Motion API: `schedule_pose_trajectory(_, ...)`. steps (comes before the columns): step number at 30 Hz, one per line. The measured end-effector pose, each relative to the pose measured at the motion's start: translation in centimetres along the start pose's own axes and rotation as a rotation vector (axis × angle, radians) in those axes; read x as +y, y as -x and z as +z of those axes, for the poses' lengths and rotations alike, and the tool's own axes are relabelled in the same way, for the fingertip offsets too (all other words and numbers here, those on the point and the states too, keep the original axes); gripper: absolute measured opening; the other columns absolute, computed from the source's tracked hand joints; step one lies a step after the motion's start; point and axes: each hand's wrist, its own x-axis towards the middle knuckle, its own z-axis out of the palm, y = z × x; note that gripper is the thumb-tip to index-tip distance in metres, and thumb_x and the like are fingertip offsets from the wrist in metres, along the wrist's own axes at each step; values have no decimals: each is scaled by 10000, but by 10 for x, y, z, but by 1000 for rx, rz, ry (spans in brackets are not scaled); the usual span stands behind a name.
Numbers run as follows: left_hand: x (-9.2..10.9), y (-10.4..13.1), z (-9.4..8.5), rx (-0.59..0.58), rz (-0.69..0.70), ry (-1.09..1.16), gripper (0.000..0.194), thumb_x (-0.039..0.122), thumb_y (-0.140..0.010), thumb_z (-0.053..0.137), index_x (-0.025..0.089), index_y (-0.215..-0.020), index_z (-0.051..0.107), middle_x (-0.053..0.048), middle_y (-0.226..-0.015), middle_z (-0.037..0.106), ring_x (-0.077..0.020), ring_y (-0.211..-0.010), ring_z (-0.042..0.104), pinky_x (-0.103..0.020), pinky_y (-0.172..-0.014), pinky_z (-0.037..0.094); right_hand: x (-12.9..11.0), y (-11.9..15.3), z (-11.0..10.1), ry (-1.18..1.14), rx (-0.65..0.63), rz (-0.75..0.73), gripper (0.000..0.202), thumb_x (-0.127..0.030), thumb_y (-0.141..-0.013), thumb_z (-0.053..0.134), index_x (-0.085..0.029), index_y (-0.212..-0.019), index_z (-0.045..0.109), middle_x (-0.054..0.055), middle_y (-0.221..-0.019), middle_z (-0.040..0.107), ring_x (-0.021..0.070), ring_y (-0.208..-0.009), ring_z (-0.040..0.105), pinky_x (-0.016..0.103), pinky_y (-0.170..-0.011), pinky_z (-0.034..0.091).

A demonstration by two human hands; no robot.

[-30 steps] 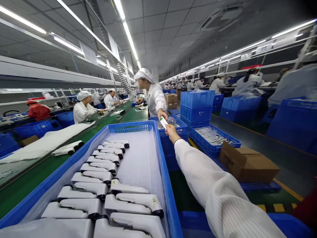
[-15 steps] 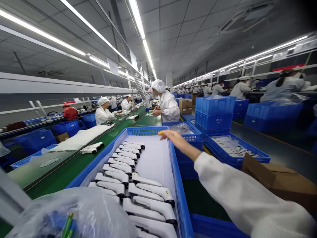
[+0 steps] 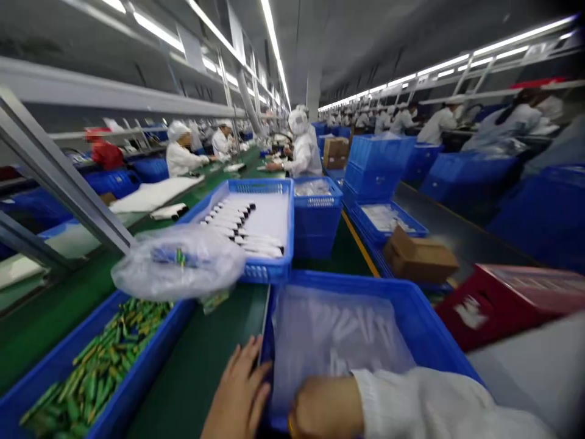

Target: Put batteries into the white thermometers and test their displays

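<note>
My left hand point(image 3: 242, 390) is open, its fingers spread over the edge of the green bench point(image 3: 228, 323), beside the wall of a blue bin point(image 3: 429, 317). Above that bin my right hand point(image 3: 326, 405) is curled closed, with a bit of yellow showing at its fingers; whatever lies inside is hidden. Beneath it, a translucent plastic sheet point(image 3: 311, 323) covers pale long parts that I see only faintly. Farther forward, a blue crate point(image 3: 290, 225) holds rows of white, black-ended handle-shaped parts point(image 3: 228, 216).
A blue tray point(image 3: 183, 323) of green-and-yellow pieces point(image 3: 105, 372) stands left, near a clear bag point(image 3: 183, 268). Right are a red box point(image 3: 498, 305) and an open cardboard box point(image 3: 418, 256). A metal post point(image 3: 68, 164) slants at left. Co-workers point(image 3: 304, 146) sit along the line.
The view has tipped down and drawn back. My right hand has come from over the crate of white parts to the nearer bin, and my left hand has entered view.
</note>
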Motion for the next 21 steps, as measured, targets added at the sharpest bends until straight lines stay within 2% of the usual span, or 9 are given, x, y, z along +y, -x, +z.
schedule_pose_trajectory(1,-1,5,3,68,-30,-46,351,274,-948,381,282,-1218,604,-39,-1463,420,-275,-1353,361,-517,-1095,350,-10,0,18,17,3,69,176,-299,-838,590,-223,-919,726,76,-793,709,230,-756,671,319,-662,513)
schedule_pose_trajectory(2,-1,11,5,108,-2,-77,346,276,-948,382,268,-1211,608,-47,-1444,447,-268,-1337,390,-512,-1080,371,-18,1,34,21,20,142,181,-300,-835,610,-182,-918,720,97,-839,705,239,-803,660,326,-701,508)
schedule_pose_trajectory(5,3,36,9,150,27,-144,340,289,-952,389,253,-1220,595,-63,-1433,460,-258,-1316,421,-502,-1059,393,-32,7,74,-14,87,315,240,-293,-857,605,-122,-1008,681,155,-1013,660,279,-968,604,371,-811,481)
schedule_pose_trajectory(8,6,60,11,160,59,-183,360,315,-950,390,247,-1261,557,-74,-1437,454,-267,-1320,414,-521,-1056,384,-35,21,103,-83,145,410,354,-294,-863,608,-107,-1164,609,181,-1134,605,308,-1044,564,421,-876,448)
schedule_pose_trajectory(11,4,74,16,173,87,-199,389,349,-945,384,244,-1299,510,-79,-1452,432,-283,-1337,385,-546,-1061,366,-33,43,124,-182,209,475,491,-338,-880,589,-147,-1321,489,150,-1260,555,281,-1101,549,389,-925,435)
schedule_pose_trajectory(13,3,76,18,172,94,-200,393,356,-945,373,240,-1297,504,-81,-1457,423,-292,-1342,376,-557,-1061,360,-28,59,137,-244,252,536,473,-331,-917,528,-157,-1350,454,133,-1259,565,252,-1120,550,358,-946,430)
schedule_pose_trajectory(17,6,71,16,171,89,-226,375,361,-942,368,238,-1261,522,-94,-1425,451,-312,-1315,411,-566,-1015,400,-8,80,151,-313,281,658,327,-268,-935,481,-118,-1211,575,145,-1108,631,239,-1040,606,345,-907,462)
schedule_pose_trajectory(19,9,68,14,178,87,-243,364,359,-939,369,233,-1236,539,-107,-1386,484,-330,-1271,454,-566,-954,441,7,74,149,-314,300,666,365,-285,-918,526,-107,-1236,554,170,-1197,582,241,-1109,576,339,-942,451)
schedule_pose_trajectory(21,10,66,14,181,86,-254,358,360,-935,370,230,-1214,554,-114,-1359,502,-343,-1232,484,-558,-902,465,23,55,141,-286,332,646,521,-259,-886,587,-119,-1363,430,207,-1390,416,267,-1264,455,369,-1023,393)
